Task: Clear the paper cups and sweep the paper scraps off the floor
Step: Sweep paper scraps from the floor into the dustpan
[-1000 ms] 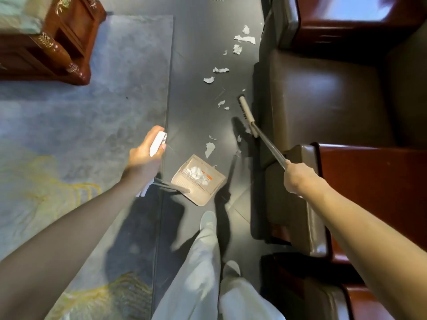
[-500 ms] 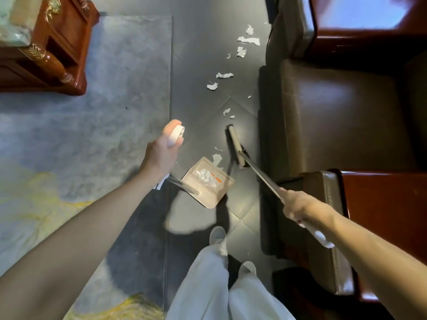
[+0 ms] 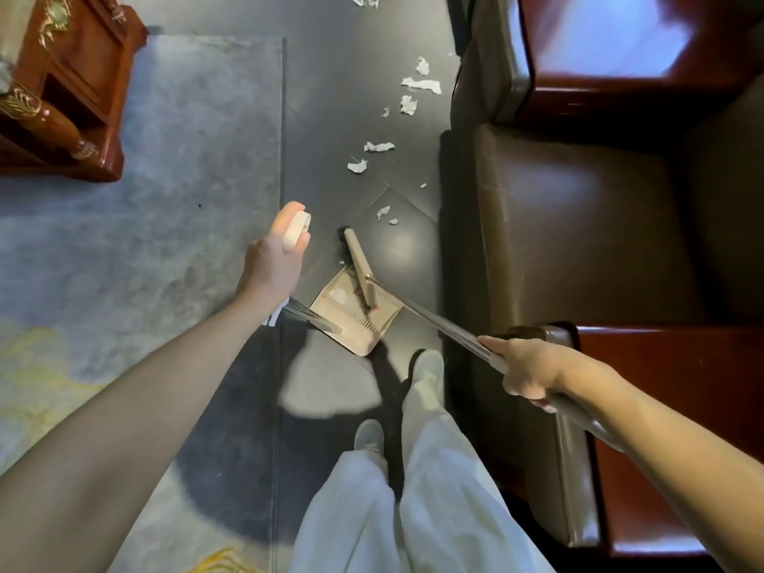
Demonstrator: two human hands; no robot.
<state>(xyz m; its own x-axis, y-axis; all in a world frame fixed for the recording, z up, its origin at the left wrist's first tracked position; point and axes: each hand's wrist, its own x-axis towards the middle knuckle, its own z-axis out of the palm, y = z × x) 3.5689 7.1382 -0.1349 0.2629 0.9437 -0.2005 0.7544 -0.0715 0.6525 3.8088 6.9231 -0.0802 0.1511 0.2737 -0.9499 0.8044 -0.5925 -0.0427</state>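
Left hand (image 3: pixel 270 268) grips the dustpan (image 3: pixel 355 314) handle; right hand (image 3: pixel 527 372) clasps the broom (image 3: pixel 360 268) shaft, its head resting in the pan's mouth. Paper scraps (image 3: pixel 419 85) lie on the dark floor (image 3: pixel 339 97) beside the sofa (image 3: pixel 578 225).

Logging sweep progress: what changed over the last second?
The beige broom head was drawn back from near the brown sofa onto the beige dustpan, taking nearby scraps. Right hand and left hand kept their grips; farther white paper scraps stayed.
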